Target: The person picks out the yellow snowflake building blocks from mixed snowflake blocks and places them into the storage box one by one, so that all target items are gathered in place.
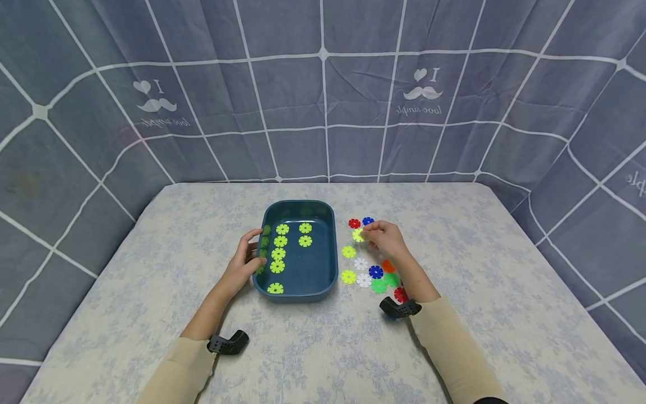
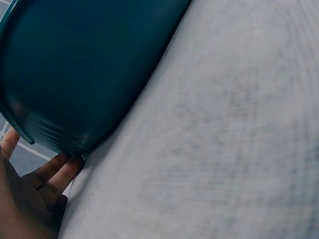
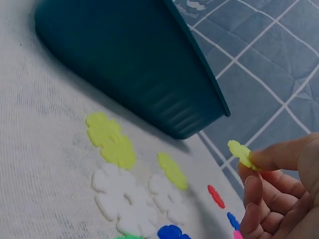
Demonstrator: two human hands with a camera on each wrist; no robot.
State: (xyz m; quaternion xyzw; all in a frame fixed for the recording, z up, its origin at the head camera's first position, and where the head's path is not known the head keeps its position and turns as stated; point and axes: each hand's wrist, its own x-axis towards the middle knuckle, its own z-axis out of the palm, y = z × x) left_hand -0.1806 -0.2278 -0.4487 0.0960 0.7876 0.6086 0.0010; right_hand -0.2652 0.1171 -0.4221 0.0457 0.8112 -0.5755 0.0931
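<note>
Across the whole lower half of the head view spreads a table [image 1: 454,336] under a pale flowered cloth, with a grey-blue checked curtain [image 1: 323,84] rising behind it at twelve o'clock. At the table's middle sits a dark teal tray [image 1: 330,247], rounded at the corners, holding yellow-green snowflake discs [image 1: 280,241] in two short rows, the longer row along its nine o'clock side. At three o'clock of the tray, just beside its wall, lies a loose scatter of discs [image 1: 370,272]: yellow-green ones nearest the tray, white, blue, green, orange and red ones further out, and a red [image 1: 354,223] and a blue disc [image 1: 368,221] at the scatter's twelve o'clock end.

At nine o'clock of the tray the left hand [image 1: 247,261] rests against the outer wall, its fingers lying along the rim; the left wrist view shows fingertips [image 2: 62,172] touching the tray's underside edge where it meets the cloth.

At one o'clock of the scatter the right hand [image 1: 386,238] hovers above the table, thumb and forefinger closed together on one yellow-green disc [image 3: 242,153]. In the right wrist view that disc is clear of the cloth, pinched by its edge, with the tray's wall beyond it at ten o'clock and the other fingers curled beneath.
</note>
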